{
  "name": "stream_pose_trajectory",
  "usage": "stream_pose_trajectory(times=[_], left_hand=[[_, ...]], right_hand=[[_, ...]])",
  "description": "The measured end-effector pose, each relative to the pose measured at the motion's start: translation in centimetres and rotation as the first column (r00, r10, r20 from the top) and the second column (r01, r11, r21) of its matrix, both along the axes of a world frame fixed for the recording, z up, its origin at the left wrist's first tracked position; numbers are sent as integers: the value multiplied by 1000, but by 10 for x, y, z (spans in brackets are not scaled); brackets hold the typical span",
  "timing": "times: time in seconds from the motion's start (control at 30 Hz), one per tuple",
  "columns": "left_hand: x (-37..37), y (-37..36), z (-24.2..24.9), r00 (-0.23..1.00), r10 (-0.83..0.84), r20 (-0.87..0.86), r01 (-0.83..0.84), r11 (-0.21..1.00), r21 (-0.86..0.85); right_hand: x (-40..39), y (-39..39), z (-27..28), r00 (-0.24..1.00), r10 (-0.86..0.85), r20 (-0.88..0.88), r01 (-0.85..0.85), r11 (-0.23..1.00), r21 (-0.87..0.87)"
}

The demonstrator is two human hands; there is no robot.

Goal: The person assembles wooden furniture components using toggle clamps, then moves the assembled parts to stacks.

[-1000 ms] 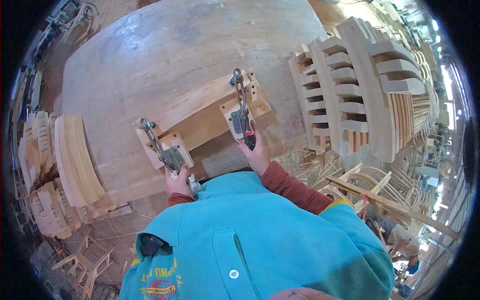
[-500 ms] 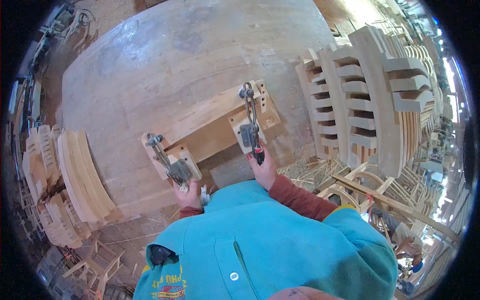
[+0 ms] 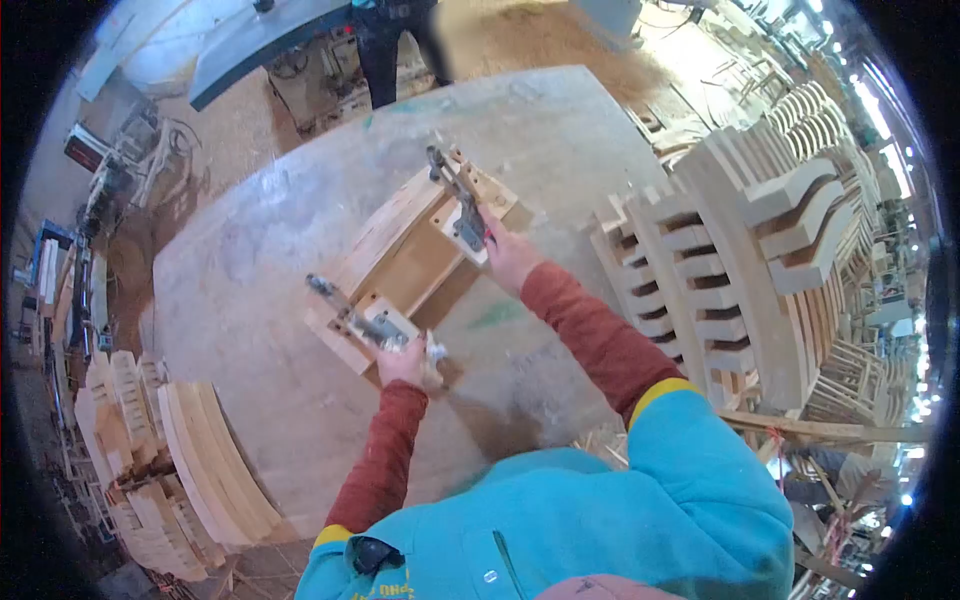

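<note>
A wooden jig (image 3: 405, 262) lies slanted on the broad table, with a metal toggle clamp at each end. My left hand (image 3: 402, 362) is closed around the handle of the nearer left toggle clamp (image 3: 345, 308). A pale, ragged wrapping shows beside that hand. My right hand (image 3: 512, 260) grips the handle of the right toggle clamp (image 3: 462, 205); the handle is mostly hidden by the fingers. Both clamp arms reach over a long wooden board (image 3: 385, 225) along the jig's far side.
Curved wooden pieces (image 3: 215, 460) are stacked on the left of the table (image 3: 250, 330). Taller stacks of shaped wooden parts (image 3: 720, 240) stand along the right. Past the far edge are a person's legs (image 3: 385, 60) and a machine table (image 3: 265, 50).
The jig has moved away from my body across the table, with both hands still on the clamps and my arms stretched further. The view has tilted up, bringing a person's legs into sight.
</note>
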State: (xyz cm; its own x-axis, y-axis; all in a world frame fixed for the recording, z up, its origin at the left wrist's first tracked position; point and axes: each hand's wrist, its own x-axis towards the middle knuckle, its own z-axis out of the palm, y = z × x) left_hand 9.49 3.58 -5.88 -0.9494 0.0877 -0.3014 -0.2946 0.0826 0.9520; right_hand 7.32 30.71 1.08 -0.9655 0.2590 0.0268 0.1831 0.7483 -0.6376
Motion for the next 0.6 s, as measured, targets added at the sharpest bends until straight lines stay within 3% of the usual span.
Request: stream_pose_trajectory(times=[0.07, 0.1, 0.13, 0.23, 0.3, 0.37, 0.43, 0.47, 0.53, 0.57, 0.6], left_hand=[[-53, 16, 21, 964, -218, 152, 208, 975, 79], [-71, 25, 60, 904, -327, 275, 277, 939, 206], [-90, 28, 61, 865, -442, 237, 342, 866, 363], [-100, 18, 91, 866, -495, 73, 457, 843, 285], [-88, -16, 90, 868, -497, 11, 483, 848, 217], [-63, -64, 78, 917, -388, 87, 370, 913, 169], [-24, -116, 54, 978, -195, 80, 192, 981, 41], [-3, -144, 41, 979, -197, 50, 203, 951, -235], [42, -180, 20, 971, -232, 52, 210, 734, -645], [61, -190, 14, 963, -255, 86, 225, 589, -776], [76, -193, 6, 936, -271, 224, 334, 486, -808]], right_hand=[[-45, 33, -6, 998, -48, 48, 45, 997, 67], [-65, 54, -13, 995, -85, 45, 80, 992, 97], [-83, 74, -11, 992, -119, 30, 114, 985, 132], [-110, 131, -1, 961, -269, 57, 242, 927, 286], [-122, 183, -30, 932, -362, -12, 343, 872, 350], [-123, 244, -62, 859, -510, -49, 495, 802, 334], [-116, 248, -41, 748, -664, 1, 618, 697, 365], [-107, 231, -6, 708, -705, 25, 632, 650, 423], [-114, 258, -18, 577, -816, 24, 718, 521, 463], [-115, 276, -25, 518, -855, 37, 749, 473, 464], [-116, 292, -31, 483, -872, 80, 773, 467, 429]])
